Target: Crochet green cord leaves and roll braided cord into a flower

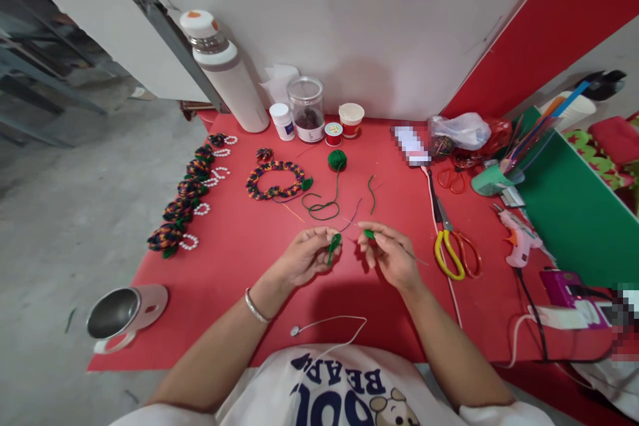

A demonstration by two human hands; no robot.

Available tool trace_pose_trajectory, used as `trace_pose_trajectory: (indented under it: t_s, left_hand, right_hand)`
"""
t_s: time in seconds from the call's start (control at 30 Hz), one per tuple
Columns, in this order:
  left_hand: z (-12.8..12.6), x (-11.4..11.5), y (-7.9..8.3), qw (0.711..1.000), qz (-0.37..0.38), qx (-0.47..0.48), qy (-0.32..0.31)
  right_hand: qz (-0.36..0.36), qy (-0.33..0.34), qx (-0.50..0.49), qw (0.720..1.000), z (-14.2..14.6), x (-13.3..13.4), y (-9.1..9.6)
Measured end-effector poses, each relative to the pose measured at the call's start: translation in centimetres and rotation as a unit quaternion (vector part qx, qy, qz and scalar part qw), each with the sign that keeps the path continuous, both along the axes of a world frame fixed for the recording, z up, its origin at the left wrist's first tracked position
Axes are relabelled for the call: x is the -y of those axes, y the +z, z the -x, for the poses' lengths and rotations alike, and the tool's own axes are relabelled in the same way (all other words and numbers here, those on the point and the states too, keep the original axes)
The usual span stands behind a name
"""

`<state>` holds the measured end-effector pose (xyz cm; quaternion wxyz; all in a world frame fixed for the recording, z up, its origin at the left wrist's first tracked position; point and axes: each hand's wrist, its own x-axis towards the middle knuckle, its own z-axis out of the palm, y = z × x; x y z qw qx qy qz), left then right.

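My left hand (308,255) is closed in a pinch on a small green yarn piece (333,244) above the red table (239,259). Beside it, my right hand (389,254) pinches a thin crochet hook (399,249) with a green yarn loop at its tip. The two hands are a few centimetres apart. Green yarn (324,208) trails from the work up to a green yarn ball (337,160). A multicoloured crocheted ring (274,180) lies behind my left hand.
Several multicoloured crocheted pieces with white bead loops (184,203) line the left edge. Yellow and red scissors (454,253), a glue gun (519,243), a white flask (224,70), jars and cups (307,110) stand around. A steel mug (114,316) sits at the front left corner.
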<state>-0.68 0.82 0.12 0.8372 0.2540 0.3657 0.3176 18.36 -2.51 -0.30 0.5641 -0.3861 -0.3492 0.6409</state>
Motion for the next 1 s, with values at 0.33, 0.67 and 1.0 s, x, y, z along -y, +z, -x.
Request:
trace_pose_trajectory:
  t_s: [0.33,0.67,1.0]
  left_hand:
    - [0.1,0.4,0.2,0.997,-0.058,0.044,-0.023]
    - [0.1,0.5,-0.6,0.989,-0.121,0.048,-0.063]
    - [0.3,0.5,-1.2,0.989,-0.109,0.057,-0.079]
  right_hand:
    - [-0.085,-0.017,0.067,0.994,0.5,0.4,-0.1]
    - [-0.084,0.025,0.069,0.994,0.4,0.5,0.1]
    - [-0.127,0.036,0.092,0.987,0.3,0.5,0.1]
